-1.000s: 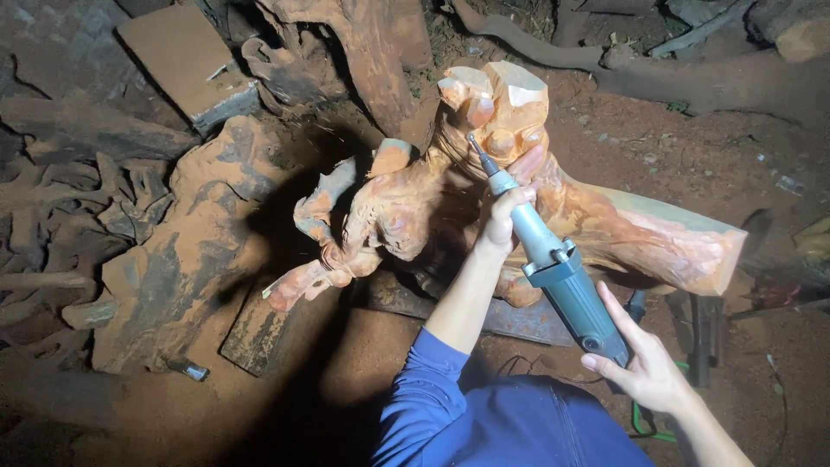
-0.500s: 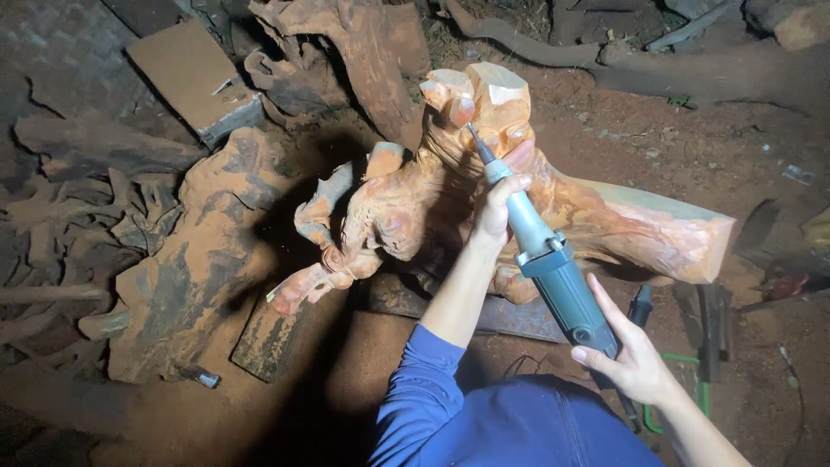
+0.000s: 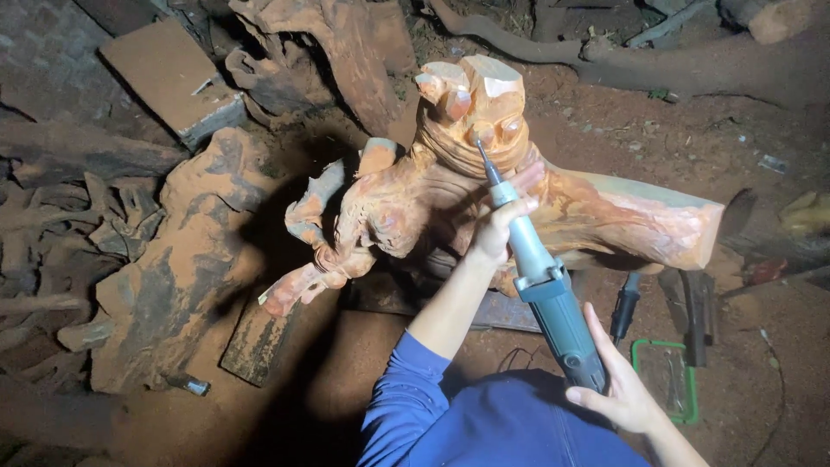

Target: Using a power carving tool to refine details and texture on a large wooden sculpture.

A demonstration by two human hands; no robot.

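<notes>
A gnarled reddish carved root piece point(image 3: 432, 190) lies in the middle of the dusty ground. A blue-grey rotary grinder point(image 3: 545, 290) points up at it, its thin bit touching the carved knob near the top. My left hand point(image 3: 501, 220) grips the grinder's narrow front end, close to the wood. My right hand point(image 3: 618, 389) holds the rear of the tool body. A blue sleeve covers my left upper arm.
A large dusty slab of wood point(image 3: 173, 259) lies at the left with tangled roots beyond it. A flat board point(image 3: 169, 78) sits at the upper left. A green-rimmed tray point(image 3: 670, 380), a dark tool point(image 3: 624, 307) and chisels lie at the right.
The view has shifted slightly, so the carving sits a little lower and further left in frame. The grinder bit stays on the same carved knob, both hands keeping their grip.
</notes>
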